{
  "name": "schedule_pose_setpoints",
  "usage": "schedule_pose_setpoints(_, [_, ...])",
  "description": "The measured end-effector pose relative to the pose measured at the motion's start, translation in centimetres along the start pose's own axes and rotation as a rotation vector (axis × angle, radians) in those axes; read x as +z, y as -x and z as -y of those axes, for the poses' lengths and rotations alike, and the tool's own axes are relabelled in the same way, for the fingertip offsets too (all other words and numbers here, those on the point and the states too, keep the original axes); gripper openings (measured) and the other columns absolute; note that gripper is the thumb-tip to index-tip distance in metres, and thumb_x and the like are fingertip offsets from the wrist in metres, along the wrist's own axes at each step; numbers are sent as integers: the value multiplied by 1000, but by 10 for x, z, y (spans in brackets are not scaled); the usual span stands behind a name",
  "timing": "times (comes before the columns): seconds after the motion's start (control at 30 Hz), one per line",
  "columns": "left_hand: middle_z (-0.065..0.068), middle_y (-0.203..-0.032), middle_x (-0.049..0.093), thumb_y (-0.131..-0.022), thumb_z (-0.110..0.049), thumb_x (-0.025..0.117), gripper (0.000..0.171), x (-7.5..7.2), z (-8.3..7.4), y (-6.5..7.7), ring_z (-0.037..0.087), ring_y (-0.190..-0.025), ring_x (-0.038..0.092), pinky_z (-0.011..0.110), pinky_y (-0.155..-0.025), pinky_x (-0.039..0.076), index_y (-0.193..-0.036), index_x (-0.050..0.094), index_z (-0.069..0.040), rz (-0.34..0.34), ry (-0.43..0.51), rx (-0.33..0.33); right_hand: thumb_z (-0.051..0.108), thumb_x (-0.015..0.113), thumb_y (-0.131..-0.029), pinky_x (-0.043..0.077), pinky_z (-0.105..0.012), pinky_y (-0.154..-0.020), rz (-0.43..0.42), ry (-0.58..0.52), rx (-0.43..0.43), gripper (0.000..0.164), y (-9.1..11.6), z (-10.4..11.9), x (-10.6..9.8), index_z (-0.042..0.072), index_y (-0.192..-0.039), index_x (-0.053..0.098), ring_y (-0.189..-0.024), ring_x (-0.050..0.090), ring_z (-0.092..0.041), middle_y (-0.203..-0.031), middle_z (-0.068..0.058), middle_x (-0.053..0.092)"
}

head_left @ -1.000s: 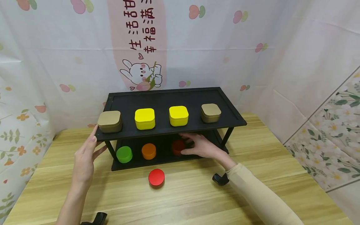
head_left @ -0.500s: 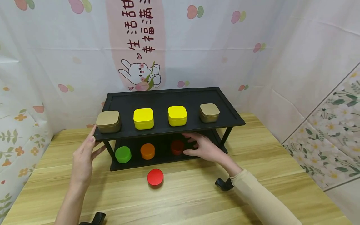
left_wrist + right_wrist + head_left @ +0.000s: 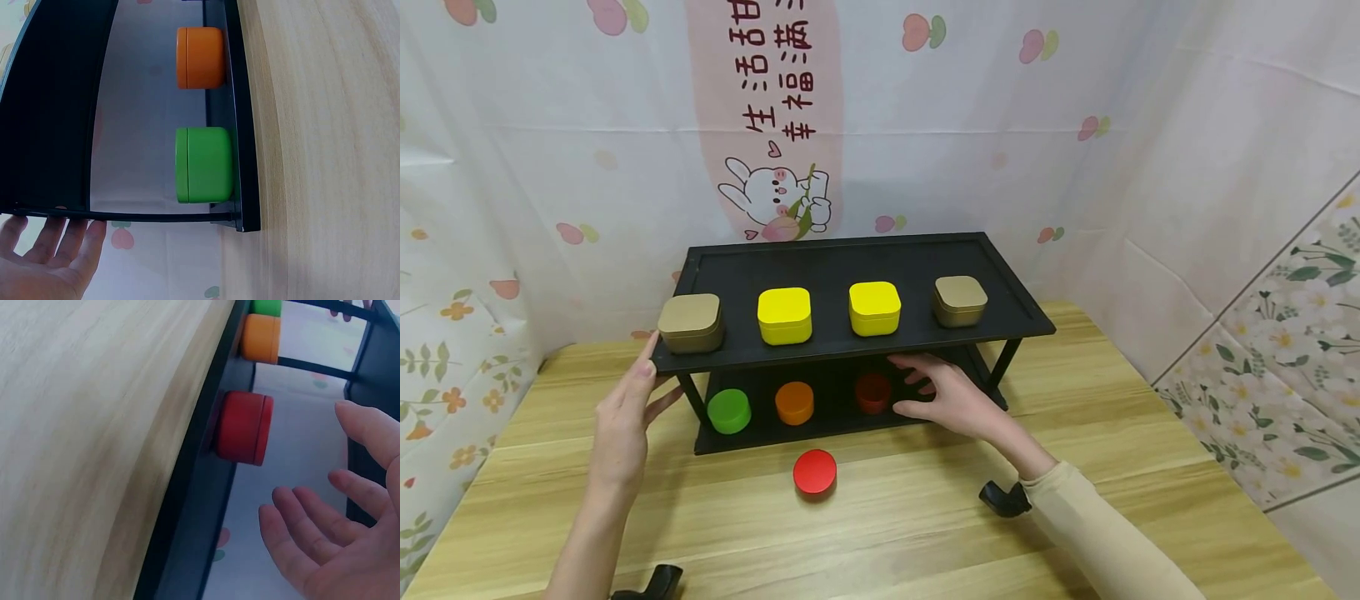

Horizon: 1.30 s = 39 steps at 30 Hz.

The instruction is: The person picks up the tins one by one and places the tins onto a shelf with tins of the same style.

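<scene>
A black two-tier shelf [image 3: 835,257] stands on the wooden table. My left hand [image 3: 621,425] rests its fingertips on the left end of the upper tier, fingers fairly straight in the left wrist view. On the lower tier sit a green round tin [image 3: 209,165], an orange round tin [image 3: 203,57] and a dark red round tin [image 3: 242,428]. My right hand [image 3: 951,400] reaches in under the upper tier, just right of the red tin. Its fingers are spread and loosely bent, with a gap to that tin in the right wrist view.
Along the upper tier stand two tan square tins [image 3: 691,323] [image 3: 960,301] at the ends and two yellow square tins [image 3: 785,316] [image 3: 875,309] between them. A bright red round tin [image 3: 815,472] lies on the table before the shelf. A patterned cloth [image 3: 1000,167] hangs behind.
My right hand has drawn slightly to the right, away from the dark red tin, leaving it on the lower tier. The left hand has stayed at the shelf's end.
</scene>
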<state>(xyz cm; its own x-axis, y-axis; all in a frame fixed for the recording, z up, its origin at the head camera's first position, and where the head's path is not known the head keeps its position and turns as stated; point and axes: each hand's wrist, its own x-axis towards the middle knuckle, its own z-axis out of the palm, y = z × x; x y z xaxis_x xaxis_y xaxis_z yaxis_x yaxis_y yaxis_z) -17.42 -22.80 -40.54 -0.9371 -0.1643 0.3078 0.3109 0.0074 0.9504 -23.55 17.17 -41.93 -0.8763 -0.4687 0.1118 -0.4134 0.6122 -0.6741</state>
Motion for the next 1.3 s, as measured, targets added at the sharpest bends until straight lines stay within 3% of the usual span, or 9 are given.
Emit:
schedule_pose_setpoints(0.37, [-10, -160, 48, -112, -28, 43, 46, -1, 0, 0, -4, -120, 62, 9, -93, 56, -156, 45, -16, 0, 1, 4, 20, 80, -90, 59, -54, -98, 18, -20, -62, 62, 4, 17, 4, 8, -146, 56, -118, 65, -31, -146, -12, 60])
schedule_pose_setpoints(0.77, [-10, -160, 48, -112, -29, 42, 46, 0, -1, -1, -4, -120, 62, 9, -94, 55, -156, 45, -16, 2, -4, 6, 20, 79, -91, 61, -49, -96, 58, -25, -112, 59, 1, 28, 18, 9, -145, 58, -114, 66, -25, -140, -11, 64])
schedule_pose_setpoints(1.3, [-10, -160, 48, -112, -28, 43, 46, 0, -1, -1, -4, -120, 62, 9, -94, 55, -156, 45, -16, 3, 6, 2, 18, 79, -91, 60, -46, -101, 168, -73, -129, 58, -4, 42, 40, 12, -145, 57, -118, 66, -28, -142, -14, 62])
